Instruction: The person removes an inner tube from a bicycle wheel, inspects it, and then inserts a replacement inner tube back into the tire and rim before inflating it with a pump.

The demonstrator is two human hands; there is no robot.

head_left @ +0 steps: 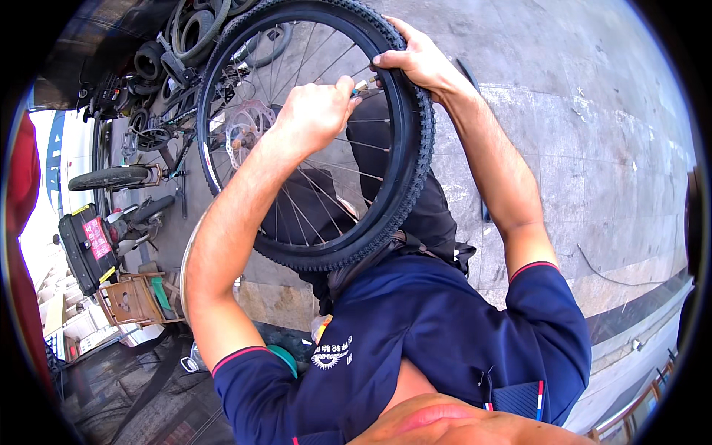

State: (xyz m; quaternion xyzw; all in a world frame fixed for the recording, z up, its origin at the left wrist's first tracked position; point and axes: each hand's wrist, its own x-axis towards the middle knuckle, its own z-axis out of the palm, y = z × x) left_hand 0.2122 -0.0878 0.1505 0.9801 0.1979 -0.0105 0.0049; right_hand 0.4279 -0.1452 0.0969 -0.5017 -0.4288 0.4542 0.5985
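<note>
A bicycle wheel [409,148] with a knobbly black tire and a brake disc [248,134] at its hub stands tilted before my lap. My right hand [420,62] wraps over the tire at the upper right, its thumb pressing on the rim. On the spoke side, my left hand [314,113] is closed in a pinch next to a small pale metal piece [366,86] at the rim's inner edge. A bit of blue shows at the fingertips; what they pinch is mostly hidden.
Loose tires [196,33] and bike parts are heaped at the upper left. Below them lie a dark wheel [109,178], a black case [87,248] and a small wooden stool [132,300]. A thin cable [615,278] lies on the paved floor [564,163] at right.
</note>
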